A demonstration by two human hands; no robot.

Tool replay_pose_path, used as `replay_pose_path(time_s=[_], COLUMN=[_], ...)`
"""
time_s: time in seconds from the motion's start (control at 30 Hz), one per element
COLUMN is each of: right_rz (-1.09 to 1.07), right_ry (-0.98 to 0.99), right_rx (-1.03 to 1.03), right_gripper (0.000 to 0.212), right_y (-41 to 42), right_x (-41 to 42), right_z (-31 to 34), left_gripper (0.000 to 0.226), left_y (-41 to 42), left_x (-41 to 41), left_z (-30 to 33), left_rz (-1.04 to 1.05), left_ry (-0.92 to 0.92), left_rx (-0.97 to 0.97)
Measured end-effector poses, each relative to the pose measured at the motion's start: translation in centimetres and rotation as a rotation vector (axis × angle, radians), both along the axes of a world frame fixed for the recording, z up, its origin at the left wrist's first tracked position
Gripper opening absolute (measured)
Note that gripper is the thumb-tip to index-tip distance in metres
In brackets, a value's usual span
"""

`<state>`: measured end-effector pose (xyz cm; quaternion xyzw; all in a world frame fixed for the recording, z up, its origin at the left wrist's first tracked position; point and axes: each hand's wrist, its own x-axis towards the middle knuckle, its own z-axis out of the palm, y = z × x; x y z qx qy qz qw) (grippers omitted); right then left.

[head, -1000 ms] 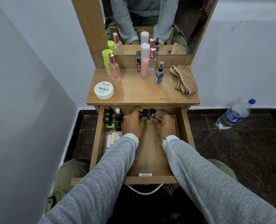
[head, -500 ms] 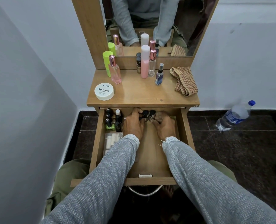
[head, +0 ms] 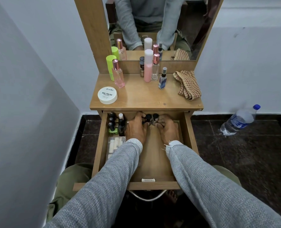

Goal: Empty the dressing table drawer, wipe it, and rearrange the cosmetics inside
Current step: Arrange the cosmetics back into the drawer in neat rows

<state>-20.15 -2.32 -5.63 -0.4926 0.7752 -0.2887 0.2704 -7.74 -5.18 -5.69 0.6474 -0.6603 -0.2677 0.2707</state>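
The wooden drawer [head: 154,165] of the dressing table stands pulled out. Both hands are deep in its back part. My left hand [head: 135,128] grips a small black-capped bottle [head: 148,117], fingers curled round it. My right hand [head: 168,129] pinches a second black-capped bottle [head: 155,116] beside the first. Along the drawer's back left stand several nail polish bottles [head: 112,123]. In front of them lies a clear packet of white pieces [head: 115,143].
On the table top [head: 146,99] are a white nail polish remover tub [head: 107,95], a green tube [head: 111,67], pink perfume bottles [head: 118,74], a blue spray bottle [head: 162,79] and a checked cloth [head: 187,84]. A water bottle [head: 238,120] lies on the dark floor right.
Both hands stay at the two black-capped bottles at the drawer's back. Only the camera has tilted slightly.
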Motion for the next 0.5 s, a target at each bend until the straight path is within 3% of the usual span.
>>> replay_pose_path(time_s=[0.1, 0.4, 0.5], right_rz=[-0.06, -0.023, 0.019], right_ry=[-0.097, -0.091, 0.028], right_rx=[-0.075, -0.102, -0.039], right_gripper=[0.018, 0.025, 0.03], right_y=[0.17, 0.26, 0.57], right_x=[0.29, 0.44, 0.28], right_z=[0.29, 0.26, 0.67], left_gripper=[0.027, 0.025, 0.024], left_y=[0.03, -0.05, -0.01], left_x=[-0.04, 0.08, 0.23], left_z=[-0.07, -0.22, -0.06], left_rz=[0.0, -0.008, -0.013], left_ry=[-0.003, 0.005, 0.026], left_rx=[0.0, -0.007, -0.009])
